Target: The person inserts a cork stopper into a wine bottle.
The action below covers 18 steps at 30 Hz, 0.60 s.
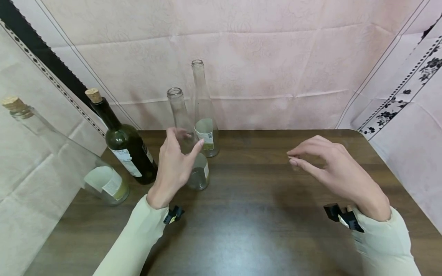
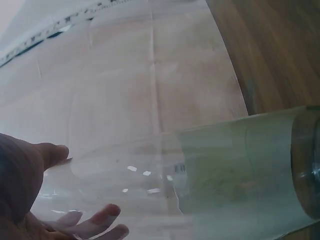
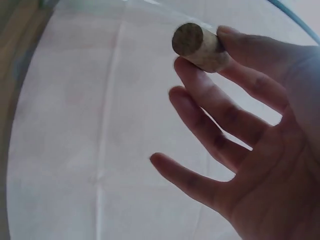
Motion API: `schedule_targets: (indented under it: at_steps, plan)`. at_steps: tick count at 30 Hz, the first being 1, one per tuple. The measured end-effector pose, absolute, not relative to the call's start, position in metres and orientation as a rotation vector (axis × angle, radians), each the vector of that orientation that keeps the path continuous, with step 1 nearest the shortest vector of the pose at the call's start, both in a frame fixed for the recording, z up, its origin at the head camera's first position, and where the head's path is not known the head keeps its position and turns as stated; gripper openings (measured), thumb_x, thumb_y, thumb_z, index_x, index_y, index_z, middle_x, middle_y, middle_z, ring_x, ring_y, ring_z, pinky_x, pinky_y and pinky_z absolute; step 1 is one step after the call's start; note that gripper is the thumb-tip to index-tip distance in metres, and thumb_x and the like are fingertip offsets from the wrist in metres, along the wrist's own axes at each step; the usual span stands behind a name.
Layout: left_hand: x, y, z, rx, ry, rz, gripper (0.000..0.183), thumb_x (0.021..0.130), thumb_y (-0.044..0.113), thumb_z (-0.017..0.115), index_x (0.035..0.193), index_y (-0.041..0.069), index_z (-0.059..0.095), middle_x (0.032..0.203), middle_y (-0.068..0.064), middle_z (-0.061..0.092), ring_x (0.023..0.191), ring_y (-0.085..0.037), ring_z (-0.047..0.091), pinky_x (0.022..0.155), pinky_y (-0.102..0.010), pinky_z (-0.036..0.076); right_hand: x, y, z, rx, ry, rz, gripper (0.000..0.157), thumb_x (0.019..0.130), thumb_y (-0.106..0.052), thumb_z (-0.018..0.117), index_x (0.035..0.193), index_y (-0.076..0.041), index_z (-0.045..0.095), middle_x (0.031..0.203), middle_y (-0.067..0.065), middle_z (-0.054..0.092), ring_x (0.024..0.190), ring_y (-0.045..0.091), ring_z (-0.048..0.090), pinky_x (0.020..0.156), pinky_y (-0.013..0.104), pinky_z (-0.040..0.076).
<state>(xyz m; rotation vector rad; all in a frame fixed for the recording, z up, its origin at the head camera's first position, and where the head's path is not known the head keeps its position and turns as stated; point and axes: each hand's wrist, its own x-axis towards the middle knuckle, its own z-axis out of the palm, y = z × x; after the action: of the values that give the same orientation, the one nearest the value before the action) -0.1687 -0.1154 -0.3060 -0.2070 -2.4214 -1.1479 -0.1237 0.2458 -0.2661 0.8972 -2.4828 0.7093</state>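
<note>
In the head view my left hand point(image 1: 174, 165) is at the shoulder of the nearer clear glass bottle point(image 1: 198, 176), which stands upright and uncorked. Its thumb and fingers are spread loosely about the glass. The left wrist view has the same bottle point(image 2: 220, 175) lying across the picture, with the thumb on one side and fingertips on the other. My right hand point(image 1: 324, 161), raised over the table on the right, pinches a cork point(image 3: 202, 47) between thumb and fingertips, its little finger stretched away. From the head, the fingers hide most of that cork.
Behind stands another uncorked clear bottle point(image 1: 205, 130). To the left are a dark green wine bottle point(image 1: 129, 149) and a clear bottle point(image 1: 107, 184), both with corks in their mouths. Patterned pale cloth point(image 1: 259, 69) hangs round the brown wooden table point(image 1: 241, 230).
</note>
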Motion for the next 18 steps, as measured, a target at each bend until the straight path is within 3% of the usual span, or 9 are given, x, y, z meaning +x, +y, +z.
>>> schedule_targets:
  at_steps: [13,18]
  plan:
    - [-0.143,-0.086,-0.302,-0.388,-2.508,-1.147,0.057,0.092,0.05,0.073,0.126,0.011,0.049,0.118,-0.002,0.062,0.109,-0.021,0.06,0.097,-0.042,0.05,-0.114,0.19,-0.234,0.84,-2.111,1.09,0.035,0.075,0.011,0.083,0.102,-0.01,0.08,0.092,-0.002,0.078,0.097,0.007,0.066,0.092,0.019,0.049]
    - [-0.137,-0.076,-0.301,-0.481,-2.516,-1.107,0.052,0.091,0.046,0.075,0.123,0.011,0.052,0.112,0.001,0.064,0.105,-0.018,0.063,0.094,-0.039,0.051,-0.108,0.172,-0.222,0.826,-2.019,1.263,0.03,0.078,0.014,0.079,0.102,-0.004,0.079,0.093,0.002,0.077,0.094,0.012,0.068,0.09,0.024,0.051]
